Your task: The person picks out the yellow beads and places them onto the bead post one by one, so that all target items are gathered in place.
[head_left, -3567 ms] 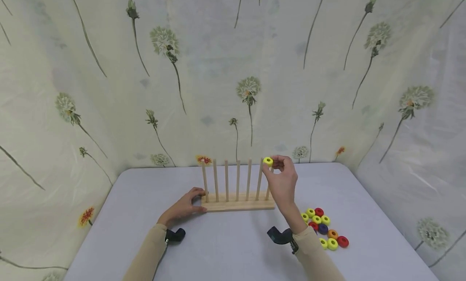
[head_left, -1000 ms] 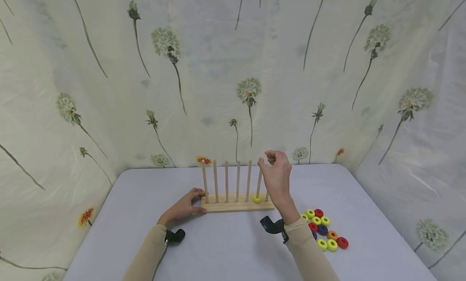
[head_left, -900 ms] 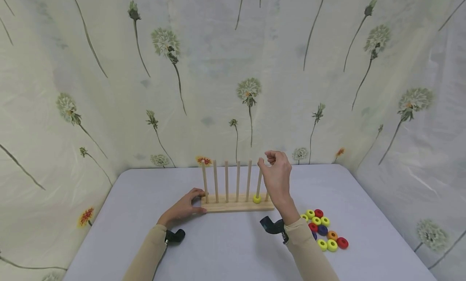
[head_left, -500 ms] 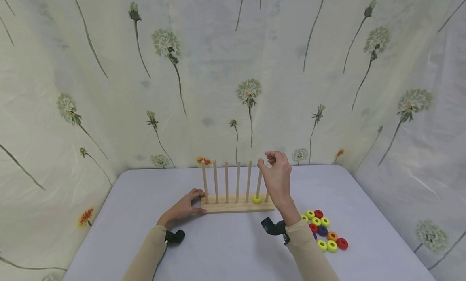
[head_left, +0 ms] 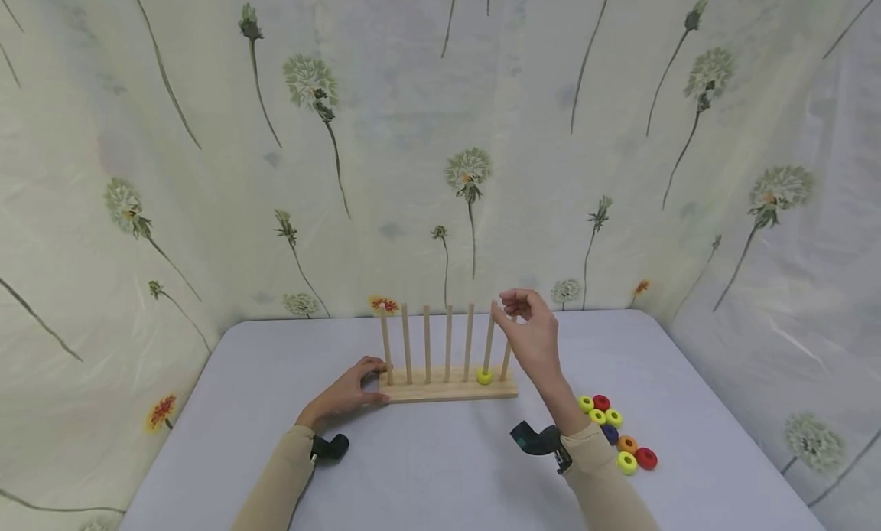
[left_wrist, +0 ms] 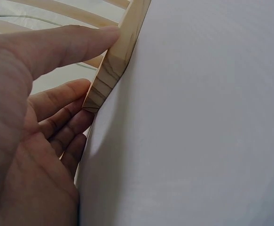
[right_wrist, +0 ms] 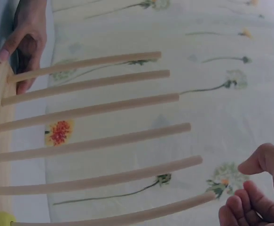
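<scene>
A wooden peg rack (head_left: 447,394) stands on the table with a row of upright pegs. One yellow bead (head_left: 485,376) sits at the bottom of the second peg from the right. My left hand (head_left: 347,393) holds the rack's left end, thumb at the front edge and fingers behind, as the left wrist view (left_wrist: 47,94) also shows. Near the top of the pegs on the right hovers my right hand (head_left: 533,332). Its fingers are loosely curled with nothing between them; in the right wrist view its thumb and fingertips (right_wrist: 254,193) are apart.
Loose beads lie on the table right of the rack: several yellow, a red bead (head_left: 646,458), an orange bead (head_left: 627,444) and a dark blue bead (head_left: 609,434). My right forearm covers part of this group. A flower-patterned curtain (head_left: 440,133) hangs behind the white table (head_left: 440,470).
The yellow bead, earlier pinched in my right hand, now sits at the base of a peg. My right hand has let go and just shifted slightly right. My left hand stays put.
</scene>
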Demonstrator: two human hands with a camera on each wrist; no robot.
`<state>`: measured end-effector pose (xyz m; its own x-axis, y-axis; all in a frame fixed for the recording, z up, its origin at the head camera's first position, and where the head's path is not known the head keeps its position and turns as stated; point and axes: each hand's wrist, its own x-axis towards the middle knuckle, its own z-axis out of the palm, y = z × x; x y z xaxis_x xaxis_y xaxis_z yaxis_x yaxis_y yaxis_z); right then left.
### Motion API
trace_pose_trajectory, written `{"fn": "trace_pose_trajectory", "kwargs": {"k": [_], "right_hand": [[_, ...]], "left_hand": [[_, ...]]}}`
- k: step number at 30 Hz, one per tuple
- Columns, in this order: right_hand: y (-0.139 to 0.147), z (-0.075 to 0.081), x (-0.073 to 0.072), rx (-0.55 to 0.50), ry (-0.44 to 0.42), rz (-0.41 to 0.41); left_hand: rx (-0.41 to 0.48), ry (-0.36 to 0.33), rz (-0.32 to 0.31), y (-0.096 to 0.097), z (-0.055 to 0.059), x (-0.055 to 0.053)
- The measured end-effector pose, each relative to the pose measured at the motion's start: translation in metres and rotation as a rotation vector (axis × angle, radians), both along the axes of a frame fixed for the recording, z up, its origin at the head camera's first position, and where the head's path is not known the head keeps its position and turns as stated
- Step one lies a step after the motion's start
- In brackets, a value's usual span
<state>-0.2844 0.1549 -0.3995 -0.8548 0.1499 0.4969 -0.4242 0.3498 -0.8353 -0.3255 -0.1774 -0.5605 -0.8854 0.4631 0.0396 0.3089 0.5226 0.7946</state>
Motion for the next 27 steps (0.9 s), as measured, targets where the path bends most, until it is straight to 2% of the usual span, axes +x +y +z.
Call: {"fn": "trace_pose_trajectory", "kwargs": {"k": [6, 11, 17, 21, 27], "right_hand": [[0.014, -0.005, 0.005, 0.023, -0.153, 0.135], [0.025, -0.012, 0.013, 0.08, -0.228, 0.226], [0.041, -0.024, 0.019, 0.112, -0.323, 0.406], [0.05, -0.034, 0.021, 0.121, -0.332, 0.51], [0.06, -0.042, 0.022, 0.125, -0.288, 0.592]], "left_hand": [[0.008, -0.002, -0.006, 0.001, 0.002, 0.001], [0.003, -0.002, -0.006, 0.001, 0.002, 0.002], [0.009, -0.007, -0.005, 0.001, 0.001, 0.0], [0.014, -0.011, -0.001, 0.002, 0.0, 0.0], [0.003, -0.011, 0.004, 0.002, 0.001, 0.001]]}}
